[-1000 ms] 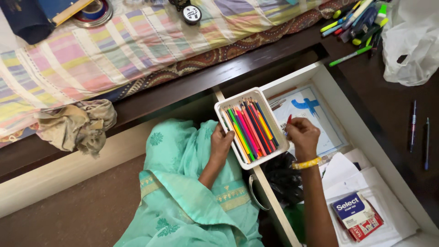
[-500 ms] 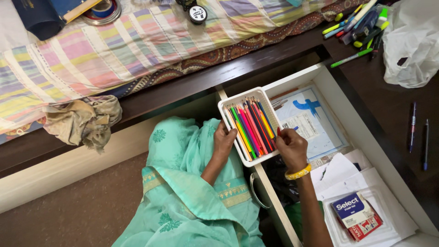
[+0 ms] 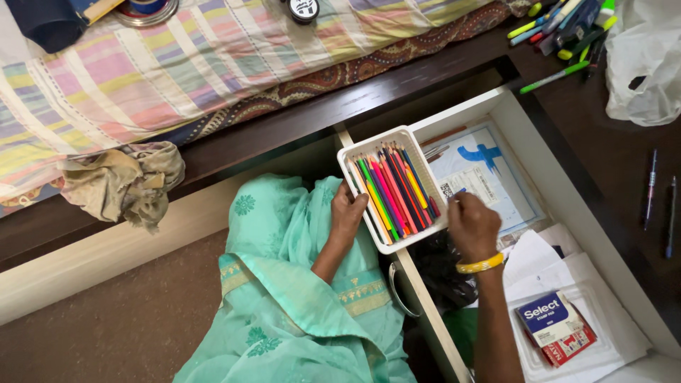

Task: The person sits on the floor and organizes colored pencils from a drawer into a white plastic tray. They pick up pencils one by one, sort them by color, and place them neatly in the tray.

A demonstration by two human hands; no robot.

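A dark wooden bed frame (image 3: 298,124) under a striped pastel bedspread (image 3: 177,64) has a white drawer (image 3: 567,206) pulled open. Over the drawer's left edge sits a white rectangular plastic tray (image 3: 392,186) filled with coloured pencils (image 3: 394,190). The left hand (image 3: 347,213) grips the tray's near-left rim. The right hand (image 3: 472,223), fingers curled together, is at the tray's right side; whether it holds anything cannot be told. Printed papers (image 3: 489,177) lie in the drawer.

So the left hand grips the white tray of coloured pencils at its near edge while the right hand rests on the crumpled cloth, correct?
Not quite. The left hand does grip the white tray of coloured pencils, but the right hand is at the tray's right edge over the open drawer, far from the crumpled cloth. The head view shows it.
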